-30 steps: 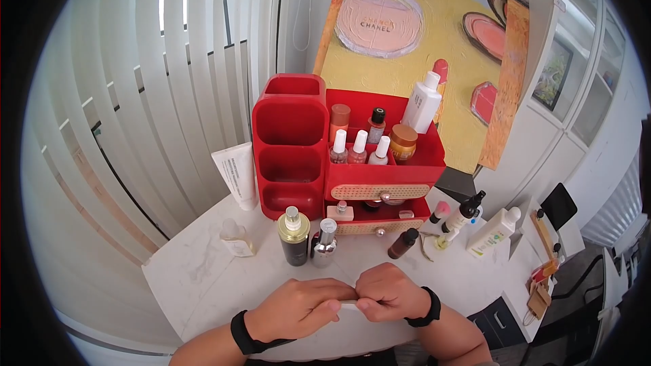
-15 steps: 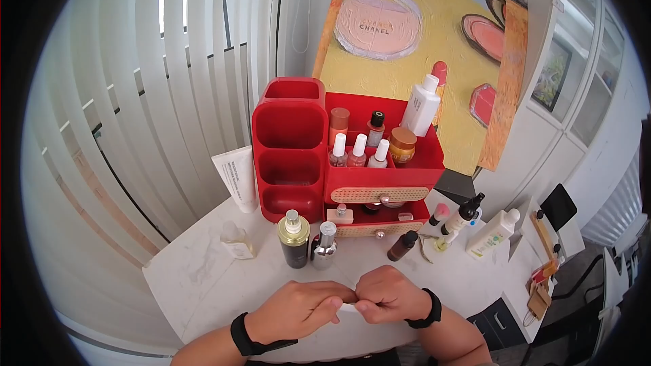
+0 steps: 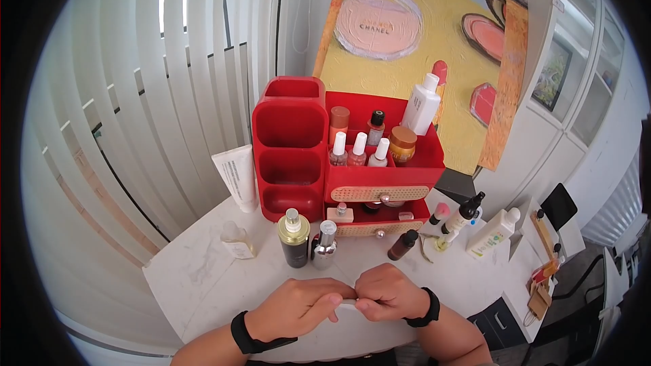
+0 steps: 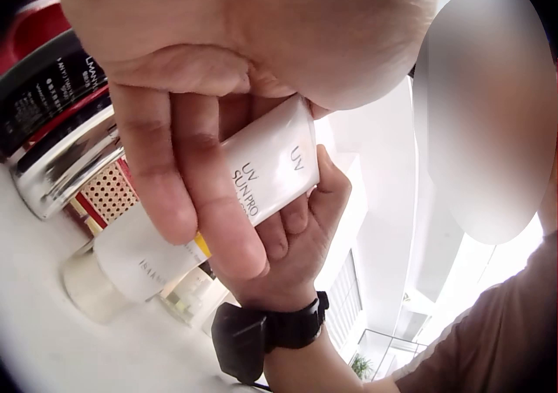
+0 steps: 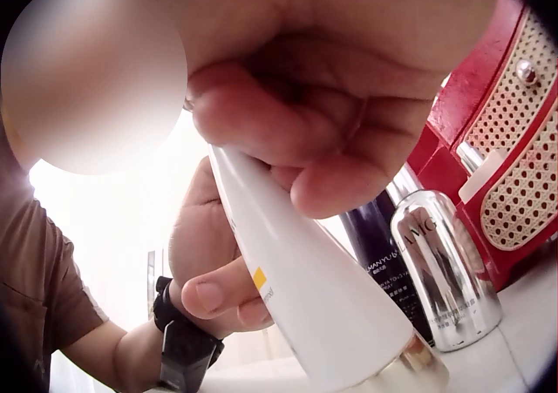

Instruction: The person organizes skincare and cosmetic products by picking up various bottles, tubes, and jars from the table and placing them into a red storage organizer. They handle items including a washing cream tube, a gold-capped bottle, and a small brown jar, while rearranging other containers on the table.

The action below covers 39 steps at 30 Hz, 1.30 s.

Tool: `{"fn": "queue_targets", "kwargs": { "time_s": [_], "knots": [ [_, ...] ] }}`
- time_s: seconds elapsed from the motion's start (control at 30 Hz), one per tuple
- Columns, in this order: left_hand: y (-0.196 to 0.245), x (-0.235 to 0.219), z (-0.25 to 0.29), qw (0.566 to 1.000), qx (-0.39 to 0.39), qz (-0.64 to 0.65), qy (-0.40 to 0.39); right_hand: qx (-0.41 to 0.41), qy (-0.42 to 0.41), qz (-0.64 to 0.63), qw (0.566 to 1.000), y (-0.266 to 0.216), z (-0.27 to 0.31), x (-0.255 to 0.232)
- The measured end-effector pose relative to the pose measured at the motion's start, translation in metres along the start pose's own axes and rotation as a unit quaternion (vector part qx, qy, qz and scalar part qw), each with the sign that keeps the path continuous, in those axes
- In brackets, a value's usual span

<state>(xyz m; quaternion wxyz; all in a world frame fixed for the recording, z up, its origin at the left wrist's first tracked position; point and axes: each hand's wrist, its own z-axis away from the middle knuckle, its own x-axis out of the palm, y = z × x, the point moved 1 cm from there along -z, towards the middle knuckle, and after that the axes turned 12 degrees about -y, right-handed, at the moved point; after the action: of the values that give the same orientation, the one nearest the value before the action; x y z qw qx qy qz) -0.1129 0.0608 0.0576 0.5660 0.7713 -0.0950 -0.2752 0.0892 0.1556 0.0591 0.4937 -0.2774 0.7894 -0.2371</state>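
Observation:
A white tube with a pale cap [image 4: 275, 171] is held between both hands, its cap end pointing down in the wrist views. The left hand [image 3: 298, 308] curls its fingers round the tube body, two fingers lying across the printed front in the left wrist view. With bent fingers and thumb, the right hand [image 3: 392, 293] pinches the narrow, capless end, seen closely in the right wrist view [image 5: 305, 271]. From the head view only a thin white strip of the tube shows between the hands, near the table's front edge.
Behind the hands stand a dark gold-collared bottle [image 3: 293, 240], a silver bottle [image 3: 325, 247] and a small brown bottle [image 3: 403, 245]. A red organizer [image 3: 380, 176] holds several cosmetics. A clear bottle [image 3: 237, 240] is left; more bottles stand right on the marble table [image 3: 196, 274].
The left thumb has shifted slightly, and the white strip between the hands shows a little less than half a second ago. Both hands keep their grip in nearly the same place.

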Motion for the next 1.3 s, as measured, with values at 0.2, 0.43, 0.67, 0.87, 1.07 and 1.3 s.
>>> {"fn": "queue_targets", "kwargs": {
  "time_s": [0.2,0.43,0.67,0.87,1.07,1.3],
  "knots": [
    [0.0029,-0.0006,-0.0009,1.0,-0.008,-0.019,0.005,0.007,0.0,0.002,1.0,-0.0001,-0.0007,-0.0006],
    [0.003,0.0005,-0.0009,1.0,-0.023,-0.018,0.008,0.012,-0.002,0.003,1.0,-0.0021,0.0004,-0.0001],
    [-0.0015,-0.0017,-0.0002,1.0,0.014,-0.003,0.01,0.017,0.005,-0.001,1.0,0.0011,0.0005,0.0005],
    [0.0022,-0.0029,-0.0006,1.0,-0.009,-0.021,0.002,0.007,0.023,0.035,0.999,0.0015,-0.0014,0.0032],
    [0.0017,-0.003,-0.001,0.999,-0.005,-0.034,0.016,0.012,0.024,0.03,0.999,0.0056,0.0006,0.0032],
    [0.003,-0.0009,-0.0012,0.999,-0.009,-0.045,0.017,0.016,0.024,-0.004,1.0,0.0035,0.0013,0.0034]
  ]
}}
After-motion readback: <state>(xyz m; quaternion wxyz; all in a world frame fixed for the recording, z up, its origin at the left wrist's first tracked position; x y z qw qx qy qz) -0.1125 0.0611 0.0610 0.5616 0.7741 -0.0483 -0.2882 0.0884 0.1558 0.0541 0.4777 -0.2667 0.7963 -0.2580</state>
